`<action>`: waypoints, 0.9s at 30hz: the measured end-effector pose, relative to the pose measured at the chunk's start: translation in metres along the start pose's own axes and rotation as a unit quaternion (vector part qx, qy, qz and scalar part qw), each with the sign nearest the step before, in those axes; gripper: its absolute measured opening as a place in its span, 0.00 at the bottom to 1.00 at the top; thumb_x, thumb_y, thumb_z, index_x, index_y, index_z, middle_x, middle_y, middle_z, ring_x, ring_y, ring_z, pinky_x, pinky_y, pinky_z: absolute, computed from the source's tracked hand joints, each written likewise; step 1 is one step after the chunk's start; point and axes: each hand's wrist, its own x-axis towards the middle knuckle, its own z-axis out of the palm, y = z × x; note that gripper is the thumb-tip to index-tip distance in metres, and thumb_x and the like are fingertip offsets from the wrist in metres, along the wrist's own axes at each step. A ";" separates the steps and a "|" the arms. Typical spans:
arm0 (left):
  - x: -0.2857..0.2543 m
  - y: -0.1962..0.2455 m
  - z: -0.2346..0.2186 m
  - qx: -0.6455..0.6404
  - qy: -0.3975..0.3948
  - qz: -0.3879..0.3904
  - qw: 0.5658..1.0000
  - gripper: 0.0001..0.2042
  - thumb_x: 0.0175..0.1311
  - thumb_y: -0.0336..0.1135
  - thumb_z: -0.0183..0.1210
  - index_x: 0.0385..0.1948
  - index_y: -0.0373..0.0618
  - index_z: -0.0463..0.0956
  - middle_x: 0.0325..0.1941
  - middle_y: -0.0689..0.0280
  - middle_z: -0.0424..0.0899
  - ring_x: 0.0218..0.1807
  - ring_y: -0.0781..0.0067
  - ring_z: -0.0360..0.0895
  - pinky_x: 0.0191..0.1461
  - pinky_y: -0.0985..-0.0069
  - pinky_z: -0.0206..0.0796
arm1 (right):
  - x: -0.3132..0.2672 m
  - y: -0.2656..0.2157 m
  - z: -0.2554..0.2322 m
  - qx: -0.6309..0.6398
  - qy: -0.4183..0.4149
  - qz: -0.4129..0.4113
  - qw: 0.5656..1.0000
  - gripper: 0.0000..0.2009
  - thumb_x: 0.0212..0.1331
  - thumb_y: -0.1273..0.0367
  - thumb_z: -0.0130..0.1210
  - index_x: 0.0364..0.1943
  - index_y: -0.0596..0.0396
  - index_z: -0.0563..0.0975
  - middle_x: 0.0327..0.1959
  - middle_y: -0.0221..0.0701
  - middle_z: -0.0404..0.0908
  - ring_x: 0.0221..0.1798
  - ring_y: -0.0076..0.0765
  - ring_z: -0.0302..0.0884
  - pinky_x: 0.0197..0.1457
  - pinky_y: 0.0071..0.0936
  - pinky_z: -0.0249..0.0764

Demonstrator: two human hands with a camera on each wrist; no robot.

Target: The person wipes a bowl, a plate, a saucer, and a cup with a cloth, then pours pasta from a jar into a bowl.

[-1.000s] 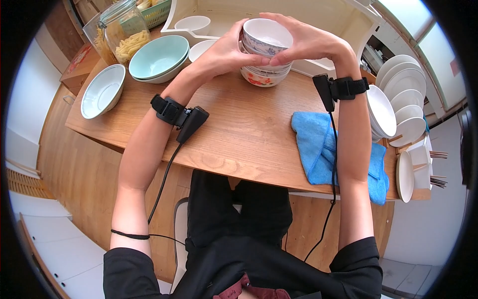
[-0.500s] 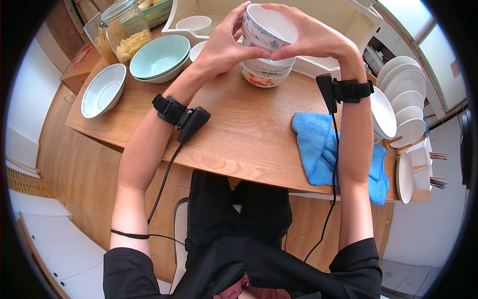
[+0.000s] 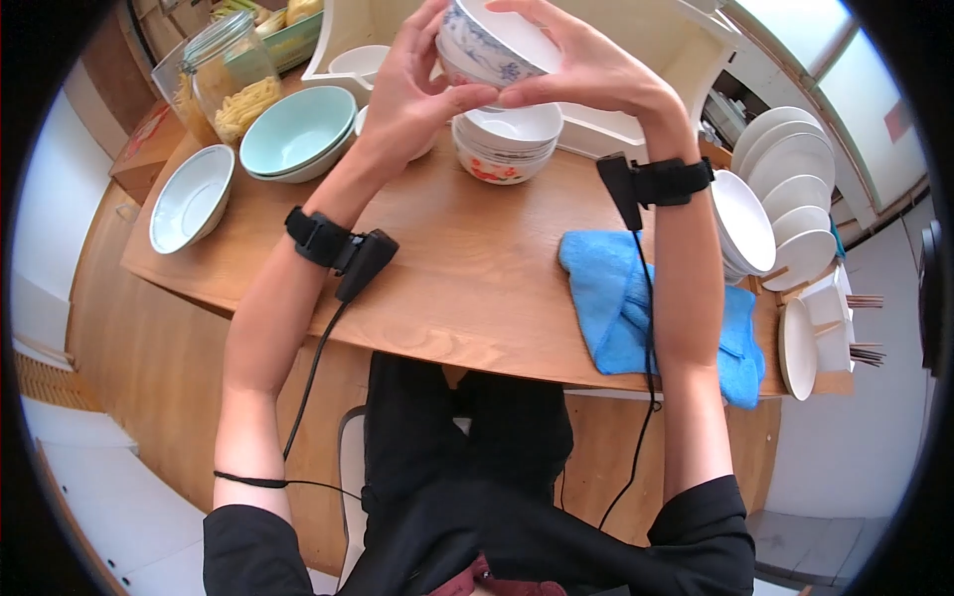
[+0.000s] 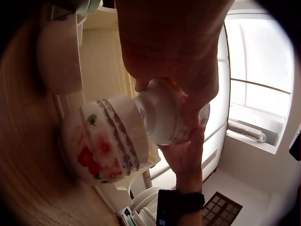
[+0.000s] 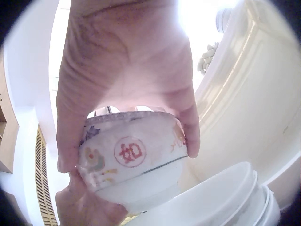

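Note:
Both hands hold a small pile of bowls [image 3: 475, 48] over the table, tilted. A blue-patterned white bowl is on top; under it sits a bowl with a red character [image 5: 131, 151], seen in the right wrist view. My left hand [image 3: 405, 94] grips the left side, thumb toward me. From the right, my right hand [image 3: 601, 74] curls round the bowls, its thumb close to the left thumb. Just below stands a stack of white bowls [image 3: 502, 167], the lowest with red flowers [image 4: 94, 153], apart from the held bowls in the left wrist view.
A cream plastic rack [image 3: 616, 129] stands behind. Pale green bowls [image 3: 298, 129], a white bowl [image 3: 192, 199] and a pasta jar [image 3: 238, 84] are on the left. A blue cloth [image 3: 606, 298] lies at right, near white bowls [image 3: 743, 223] and upright plates [image 3: 795, 164].
Both hands have lifted the held bowls off the stack, tilting them and carrying them up and to the left. The stack stays on the table. The head view has shifted slightly.

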 end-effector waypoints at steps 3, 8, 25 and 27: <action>-0.002 0.003 0.002 0.014 0.000 -0.021 1.000 0.47 0.52 0.25 0.69 0.71 0.43 0.44 0.69 0.55 0.61 0.69 0.63 0.61 0.71 0.67 0.59 | 0.000 0.000 0.002 0.002 0.006 0.008 1.000 0.53 0.37 0.47 0.73 0.65 0.66 0.61 0.64 0.53 0.63 0.70 0.50 0.58 0.74 0.36 0.54; -0.002 -0.002 -0.001 0.069 -0.009 -0.014 0.997 0.47 0.52 0.28 0.69 0.72 0.43 0.44 0.69 0.55 0.61 0.70 0.62 0.61 0.70 0.66 0.61 | -0.003 -0.003 0.001 -0.022 0.001 0.001 1.000 0.45 0.44 0.49 0.69 0.61 0.68 0.66 0.60 0.53 0.69 0.67 0.49 0.63 0.70 0.35 0.59; -0.001 -0.006 -0.007 0.012 0.009 -0.043 0.999 0.46 0.51 0.32 0.71 0.70 0.41 0.47 0.72 0.53 0.57 0.73 0.61 0.55 0.74 0.65 0.52 | 0.002 0.021 0.019 0.011 0.053 0.014 0.998 0.47 0.37 0.45 0.72 0.61 0.58 0.68 0.54 0.47 0.75 0.60 0.47 0.73 0.65 0.36 0.68; -0.001 -0.007 -0.008 0.025 0.001 -0.032 0.999 0.44 0.54 0.32 0.69 0.70 0.40 0.47 0.72 0.52 0.57 0.73 0.61 0.55 0.75 0.65 0.50 | 0.002 0.023 0.020 0.022 0.063 0.017 0.998 0.46 0.37 0.45 0.72 0.61 0.59 0.68 0.54 0.47 0.75 0.60 0.48 0.73 0.65 0.36 0.68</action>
